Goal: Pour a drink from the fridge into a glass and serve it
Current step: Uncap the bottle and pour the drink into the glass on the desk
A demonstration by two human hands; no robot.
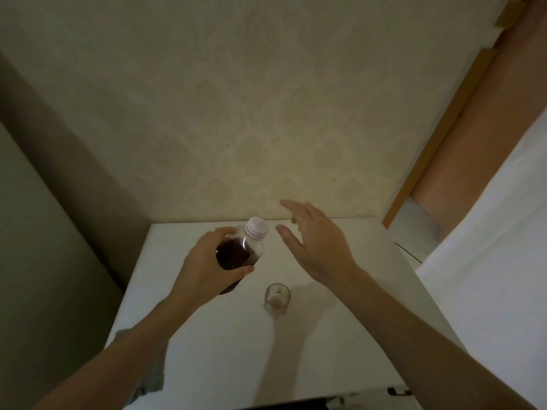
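Observation:
My left hand (pixel 207 264) grips a clear plastic bottle (pixel 241 250) of dark drink, held above the white top surface (pixel 207 350). Its pale cap (pixel 257 227) is on and tilts away toward the wall. Just right of the cap hovers my right hand (pixel 319 247), fingers spread, holding nothing and not touching the bottle. A small clear glass (pixel 277 298) stands upright on the surface below and between both hands, with only a pale reflection showing at its bottom.
A beige patterned wall (pixel 251 113) rises behind the surface. A white door or panel (pixel 488 247) stands open at the right, next to an orange-brown frame (pixel 444 137). A dark wall (pixel 44 202) lies to the left.

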